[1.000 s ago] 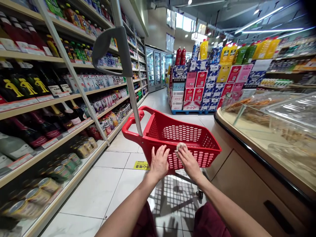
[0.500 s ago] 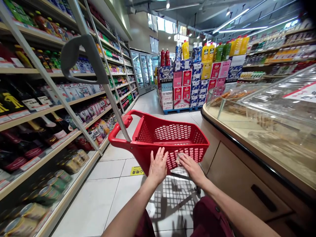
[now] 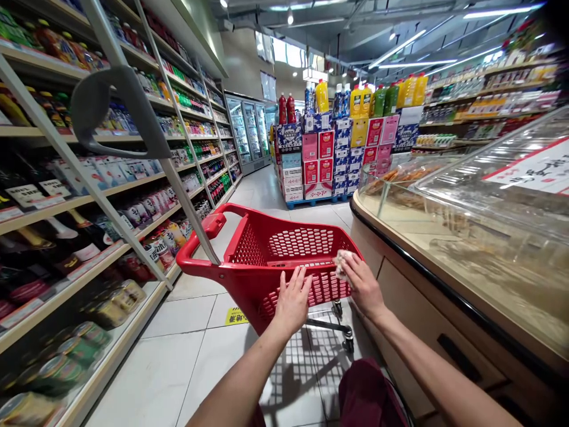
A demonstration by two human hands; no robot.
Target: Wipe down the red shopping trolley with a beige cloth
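In front of me stands a red shopping cart (image 3: 249, 279) with perforated basket walls. My left hand (image 3: 292, 299) lies with fingers spread against the near side wall, just below the rim, holding nothing. A crumpled whitish cloth (image 3: 342, 264) is gripped in my right hand (image 3: 363, 284), at the far right corner of the basket near its rim. Part of the cloth is hidden under the fingers. The basket floor shows only in part behind the near wall.
A grey-handled metal pole (image 3: 128, 112) rises at the cart's left end. Drink shelves (image 3: 84, 201) line the left side. To the right is a glass-topped food counter (image 3: 400, 249). Stacked drink cartons (image 3: 317, 160) stand ahead on a blue pallet. A yellow floor sticker (image 3: 235, 316) marks the tiles.
My right hand has moved up and right along the basket wall to the rim corner, and the cloth shows more clearly. My left hand still rests against the near wall.
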